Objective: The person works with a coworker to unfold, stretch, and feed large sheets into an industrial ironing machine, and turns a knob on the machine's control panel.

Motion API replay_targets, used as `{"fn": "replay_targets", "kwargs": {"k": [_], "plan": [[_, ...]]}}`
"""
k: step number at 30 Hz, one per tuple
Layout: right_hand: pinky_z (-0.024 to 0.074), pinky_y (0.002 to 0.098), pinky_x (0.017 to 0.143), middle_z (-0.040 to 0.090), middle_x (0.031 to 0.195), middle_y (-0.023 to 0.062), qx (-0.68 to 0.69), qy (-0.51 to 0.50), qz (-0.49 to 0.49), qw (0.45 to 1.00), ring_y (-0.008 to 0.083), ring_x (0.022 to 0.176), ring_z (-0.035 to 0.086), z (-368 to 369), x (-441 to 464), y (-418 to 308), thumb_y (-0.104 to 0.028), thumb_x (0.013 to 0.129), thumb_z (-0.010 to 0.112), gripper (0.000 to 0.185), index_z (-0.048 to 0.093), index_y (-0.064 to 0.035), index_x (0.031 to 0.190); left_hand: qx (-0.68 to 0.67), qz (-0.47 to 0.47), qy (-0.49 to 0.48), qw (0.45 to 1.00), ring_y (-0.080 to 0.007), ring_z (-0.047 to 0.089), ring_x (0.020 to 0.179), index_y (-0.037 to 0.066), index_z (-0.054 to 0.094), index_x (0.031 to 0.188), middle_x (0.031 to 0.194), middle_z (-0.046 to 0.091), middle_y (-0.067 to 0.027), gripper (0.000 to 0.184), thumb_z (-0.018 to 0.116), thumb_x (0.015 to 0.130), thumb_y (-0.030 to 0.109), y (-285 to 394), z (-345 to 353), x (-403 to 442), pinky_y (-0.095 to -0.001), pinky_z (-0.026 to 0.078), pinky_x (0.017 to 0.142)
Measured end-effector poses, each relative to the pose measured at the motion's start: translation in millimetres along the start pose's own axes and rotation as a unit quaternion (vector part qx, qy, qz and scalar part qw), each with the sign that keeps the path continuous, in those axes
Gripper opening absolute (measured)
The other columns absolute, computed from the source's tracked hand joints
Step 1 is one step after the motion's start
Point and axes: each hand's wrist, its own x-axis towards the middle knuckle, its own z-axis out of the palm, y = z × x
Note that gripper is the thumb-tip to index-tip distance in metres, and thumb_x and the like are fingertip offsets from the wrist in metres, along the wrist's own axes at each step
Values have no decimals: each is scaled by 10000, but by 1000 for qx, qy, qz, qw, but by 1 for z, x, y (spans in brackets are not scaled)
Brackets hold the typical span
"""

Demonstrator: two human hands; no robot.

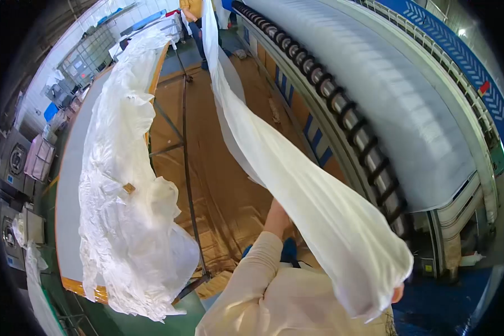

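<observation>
A long white sheet [319, 207] stretches through the air from a co-worker [193, 14] at the far end to my body. My left hand [276, 217] reaches up to its left edge from below; the cloth hides the fingers. At the near right end, only a small part of my right hand [397, 293] shows past the sheet's edge, closed on the gathered cloth. Left of me, a crumpled heap of white sheets [123, 196] lies along a long table [73, 224]. A small brown piece [129, 188] rests on the heap.
To the right runs a long ironing machine with a white-covered bed [364, 73] and a roller wrapped in a black spiral [341, 106]. Brown sheeting [207, 207] covers the floor between it and the table. Washing machines [17, 159] stand at far left.
</observation>
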Motion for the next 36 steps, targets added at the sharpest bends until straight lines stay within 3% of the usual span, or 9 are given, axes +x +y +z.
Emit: {"fn": "replay_targets", "kwargs": {"k": [6,13,16,19,21,24,26,33,36], "plan": [[472,266,640,601,855,123,26,82,-90,992,181,725,590,-36,-22,15,-234,809,541,362,509,20,1064,264,146,185,935,-204,507,600,-31,555,728,706,588,-109,374,513,861,316,-56,-154,139,-348,435,548],[486,267,635,616,871,149,4,183,135,974,195,720,608,-92,-7,101,-290,810,532,407,516,26,1066,101,505,240,823,-274,566,716,-30,531,888,865,576,-140,342,424,886,295,263,-158,34,-404,489,656],[490,276,559,629,793,153,-206,198,361,888,201,599,616,-112,13,147,-310,834,501,399,532,28,1043,420,626,-86,651,-287,534,816,-16,521,945,911,551,-143,291,532,792,230,262,9,-87,-406,439,768],[485,323,558,626,779,144,-631,106,60,766,222,601,615,-162,16,178,-335,859,464,421,540,47,1020,509,393,-481,596,-301,503,917,-3,511,1003,957,527,-146,372,640,698,166,169,82,-140,-408,389,879],[470,309,614,608,839,121,-388,208,51,897,198,703,596,-208,41,160,-303,857,492,397,522,43,1050,401,577,-453,548,-342,491,913,-19,553,874,956,543,-157,204,603,738,125,94,40,-111,-391,401,822],[427,333,807,515,1098,184,-232,322,-70,915,276,963,534,-136,97,117,-211,818,563,479,410,47,1190,367,481,-372,704,-350,497,908,-11,577,815,903,557,-150,130,573,767,110,66,-18,-101,-386,405,817],[371,357,907,385,1234,246,-723,165,-159,652,345,1099,437,-146,125,153,-195,733,639,658,315,45,1253,362,424,-418,717,-359,503,926,-9,594,837,921,571,-154,130,539,785,97,72,-34,-108,-396,408,814],[450,427,675,582,846,202,-615,-70,282,733,320,795,581,-124,192,306,-310,725,585,361,543,-61,983,313,435,-353,767,-334,521,839,-8,569,796,910,583,-148,122,500,811,92,94,-68,-148,-376,424,758],[445,437,608,591,723,167,-643,-109,147,744,318,721,578,-115,171,353,-275,751,530,201,577,-81,760,284,388,-325,814,-291,534,812,-15,569,748,868,583,-154,143,503,813,94,104,-103,-144,-364,423,738]]}}
